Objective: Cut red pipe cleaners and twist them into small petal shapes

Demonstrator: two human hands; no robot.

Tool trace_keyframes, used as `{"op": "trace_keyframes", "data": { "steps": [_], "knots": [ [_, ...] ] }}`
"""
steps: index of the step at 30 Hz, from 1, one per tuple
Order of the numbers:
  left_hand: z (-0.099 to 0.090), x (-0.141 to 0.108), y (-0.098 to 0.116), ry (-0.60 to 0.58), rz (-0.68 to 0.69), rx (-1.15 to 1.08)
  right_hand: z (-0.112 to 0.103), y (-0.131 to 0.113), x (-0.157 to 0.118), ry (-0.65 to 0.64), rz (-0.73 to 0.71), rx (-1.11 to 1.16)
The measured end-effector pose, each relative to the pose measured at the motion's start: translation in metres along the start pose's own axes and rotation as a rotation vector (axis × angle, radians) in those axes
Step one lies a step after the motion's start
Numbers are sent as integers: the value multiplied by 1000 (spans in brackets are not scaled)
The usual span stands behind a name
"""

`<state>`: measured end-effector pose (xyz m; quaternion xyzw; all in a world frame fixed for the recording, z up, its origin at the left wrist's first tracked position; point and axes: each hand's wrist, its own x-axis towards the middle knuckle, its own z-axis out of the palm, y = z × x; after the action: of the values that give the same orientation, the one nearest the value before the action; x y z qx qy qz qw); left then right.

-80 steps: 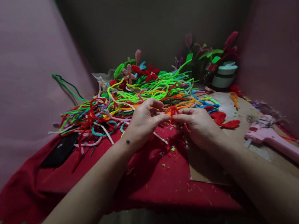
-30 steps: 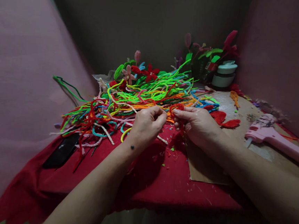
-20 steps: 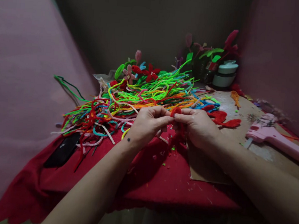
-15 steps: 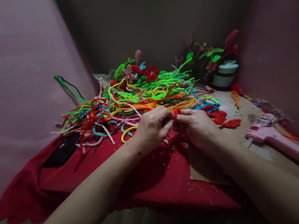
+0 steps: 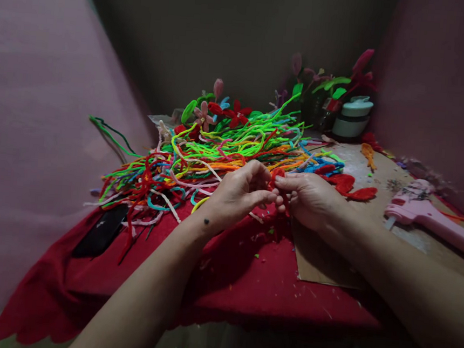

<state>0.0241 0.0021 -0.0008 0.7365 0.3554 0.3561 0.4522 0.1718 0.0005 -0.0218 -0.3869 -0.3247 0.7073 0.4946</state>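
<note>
At far left, a red cloth hangs over the table edge. On it lies a dark phone, strand ends touching its upper side; a tug on the cloth could pull it off the table.

Next comes a wide, tangled pile of fuzzy strands, mostly green, with orange, red, pink and blue. Its loose ends reach close to the left wrist, so a sideways sweep of that arm might snag some and drag them along.

In the middle, the left hand is half curled, thumb and fingertips up against a small red piece; whether they grip it cannot be told. The piece sits between the two hands, above the cloth. The right hand pinches it between thumb and forefinger. If that pinch slackens, the piece could spring loose or, red on red, be hard to find; too hard a squeeze might kink it.

Under the right arm is a cardboard sheet, with red petals just beyond that hand, easily brushed aside.

At far right, a pink glue gun points its nozzle towards the right forearm. Whether it is hot does not show; if so, drawing the arm back carelessly risks a burn.
</note>
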Motion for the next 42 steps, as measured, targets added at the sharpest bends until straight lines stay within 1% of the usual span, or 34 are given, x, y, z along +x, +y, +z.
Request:
{"op": "trace_keyframes", "data": {
  "steps": [2, 5, 8, 11, 15, 18, 22, 24, 26, 29, 32, 34, 36, 38, 40, 42],
  "knots": [
    [0, 0, -1, 10, -26, 20, -1, 1, 1, -1, -30, -2],
    [2, 0, 2, 40, -108, 26, -1, 3, 3, 3, -49, 2],
    [5, -1, 7, 12, -180, 13, 0, 4, 4, 11, -42, 14],
    [5, -2, 10, -17, -195, -6, 0, 3, 3, 25, -49, -1],
    [3, -2, 10, 58, -216, 36, 0, 0, 1, 50, -86, -65],
    [3, -1, 11, 113, -254, 29, 1, 0, 0, 17, -85, -36],
    [6, -1, 9, 155, -231, -32, 1, 3, 0, -25, -89, 10],
    [8, -1, 4, 171, -208, 0, 1, 4, 1, -14, -61, 41],
    [10, -1, -1, 200, -148, 117, 1, 4, 1, 3, -2, 86],
    [11, -1, -7, 253, -19, 348, 4, 1, 0, 14, 90, 162],
    [12, -3, -10, 288, 86, 533, 7, -1, -2, 24, 117, 224],
    [13, -4, -11, 296, 146, 640, 8, 0, -1, 21, 118, 222],
    [14, -5, -13, 287, 184, 741, 6, 3, 2, 4, 99, 177],
    [14, -4, -15, 267, 187, 799, 2, 7, 5, -14, 33, 100],
    [12, -3, -14, 233, 134, 738, -1, 10, 7, -39, -72, 9],
    [9, -2, -10, 173, 37, 591, -3, 12, 6, -81, -150, -86]
  ]
}}
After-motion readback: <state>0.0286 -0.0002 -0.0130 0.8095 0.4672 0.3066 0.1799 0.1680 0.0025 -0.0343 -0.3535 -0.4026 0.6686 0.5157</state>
